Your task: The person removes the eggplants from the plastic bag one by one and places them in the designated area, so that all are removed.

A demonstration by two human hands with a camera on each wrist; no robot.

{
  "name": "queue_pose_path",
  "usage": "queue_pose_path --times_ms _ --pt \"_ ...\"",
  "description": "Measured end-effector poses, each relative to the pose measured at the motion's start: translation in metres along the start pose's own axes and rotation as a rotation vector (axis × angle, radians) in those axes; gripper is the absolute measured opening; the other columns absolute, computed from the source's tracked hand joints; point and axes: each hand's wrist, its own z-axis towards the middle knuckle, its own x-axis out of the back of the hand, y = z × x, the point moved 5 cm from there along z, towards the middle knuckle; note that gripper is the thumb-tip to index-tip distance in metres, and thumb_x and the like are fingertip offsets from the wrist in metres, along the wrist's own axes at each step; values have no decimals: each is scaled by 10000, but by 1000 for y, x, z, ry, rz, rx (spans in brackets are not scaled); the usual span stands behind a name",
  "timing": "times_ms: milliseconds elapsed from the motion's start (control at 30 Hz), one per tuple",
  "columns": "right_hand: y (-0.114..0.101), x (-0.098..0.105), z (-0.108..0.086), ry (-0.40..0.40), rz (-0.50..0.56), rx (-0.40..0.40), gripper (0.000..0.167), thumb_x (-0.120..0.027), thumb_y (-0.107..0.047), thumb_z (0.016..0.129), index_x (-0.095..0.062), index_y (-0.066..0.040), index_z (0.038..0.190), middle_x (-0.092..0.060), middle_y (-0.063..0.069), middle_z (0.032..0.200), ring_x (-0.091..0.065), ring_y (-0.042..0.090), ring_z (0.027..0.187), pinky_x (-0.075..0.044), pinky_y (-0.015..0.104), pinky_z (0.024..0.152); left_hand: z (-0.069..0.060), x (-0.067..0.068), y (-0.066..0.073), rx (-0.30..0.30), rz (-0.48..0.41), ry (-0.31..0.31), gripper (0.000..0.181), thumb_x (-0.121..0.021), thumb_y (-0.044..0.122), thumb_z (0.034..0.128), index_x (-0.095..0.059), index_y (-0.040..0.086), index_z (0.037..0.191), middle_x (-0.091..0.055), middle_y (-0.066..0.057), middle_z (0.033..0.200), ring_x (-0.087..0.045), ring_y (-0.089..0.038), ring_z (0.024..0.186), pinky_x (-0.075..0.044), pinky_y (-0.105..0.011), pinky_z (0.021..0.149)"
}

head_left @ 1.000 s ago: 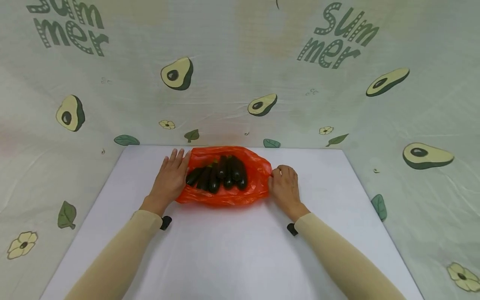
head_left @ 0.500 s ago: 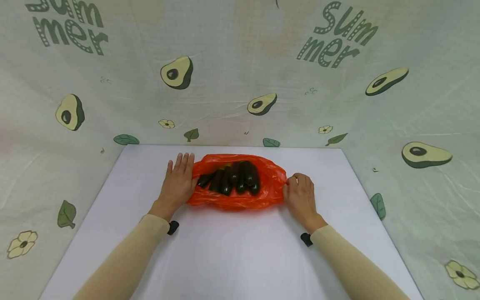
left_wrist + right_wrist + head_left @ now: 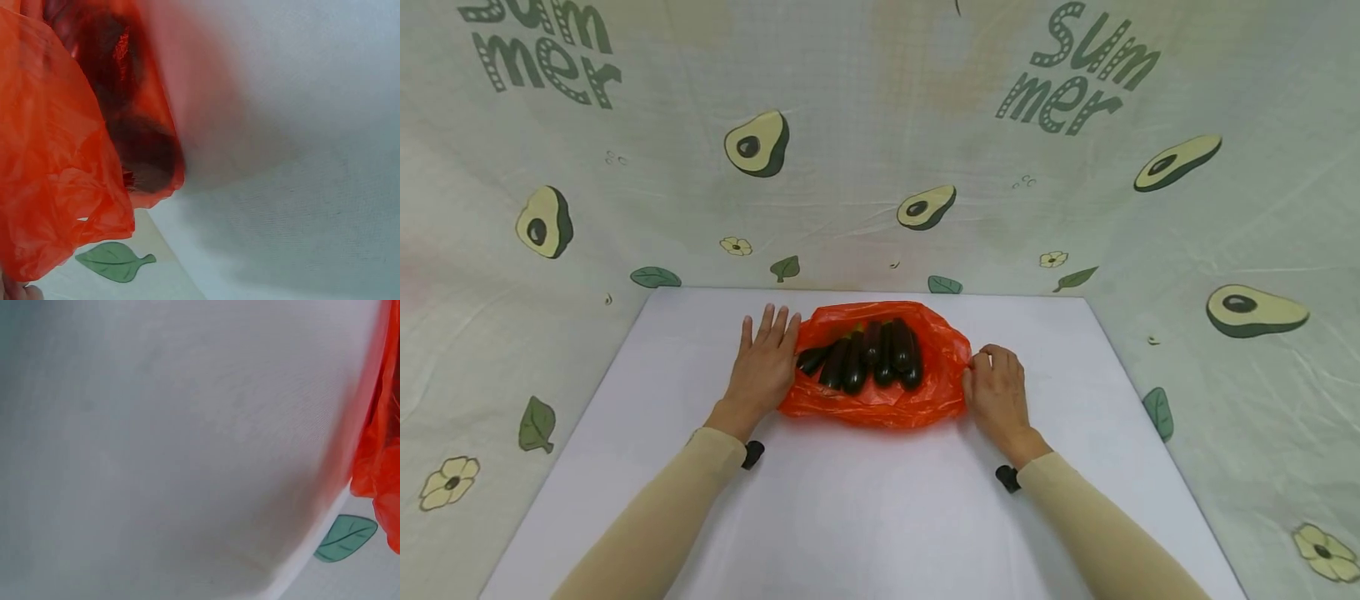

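Observation:
An orange-red plastic bag [image 3: 943, 371] lies on the white table with its mouth spread upward. Several dark, glossy eggplants [image 3: 883, 358] sit side by side inside it. At the bag's left end rests my left hand [image 3: 763, 367], its fingers straight and pointing away from me. My right hand [image 3: 997, 390] holds the bag's right edge with curled fingers. The left wrist view has the bag's side [image 3: 50, 156] close up, with dark eggplant shapes [image 3: 140, 150] through the film. In the right wrist view only a strip of the bag [image 3: 384, 469] appears; the right hand is out of that frame.
The white table [image 3: 872, 508] reaches toward me and out to both sides. Behind it and along its sides hangs a pale cloth [image 3: 835, 92] printed with avocados, leaves and lettering.
Over the last second the bag, eggplants and both hands have moved right and slightly toward me. Most of that came in the first half; since then the bag's mouth has spread a little.

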Motion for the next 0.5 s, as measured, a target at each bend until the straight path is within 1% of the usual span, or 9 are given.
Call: queue_pose_path --times_ms 200,367,500 --pt "0 2 3 2 16 -12 143 -624 -108 979 -606 29 942 -571 271 1140 -533 476 1082 -474 615 932 -3 -4 5 -3 -36 -84 714 -524 282 1105 -195 1 1673 -183 -232 1744 -71 -422 1637 -34 -644 1306" --pt "0 4 7 21 19 2 131 -646 -99 968 -617 27 945 -580 271 1150 -547 475 1080 -490 614 920 -4 -1 7 -7 -7 -132 738 -514 313 1109 -167 -7 1675 -150 -227 1753 -64 -417 1638 -28 -627 1311" --pt "1 4 9 15 19 -11 129 -658 -95 964 -622 29 950 -579 269 1153 -549 481 1077 -490 615 927 -3 2 7 -16 12 -160 748 -517 320 1107 -161 -9 1676 -129 -223 1757 -54 -414 1639 -29 -624 1312"
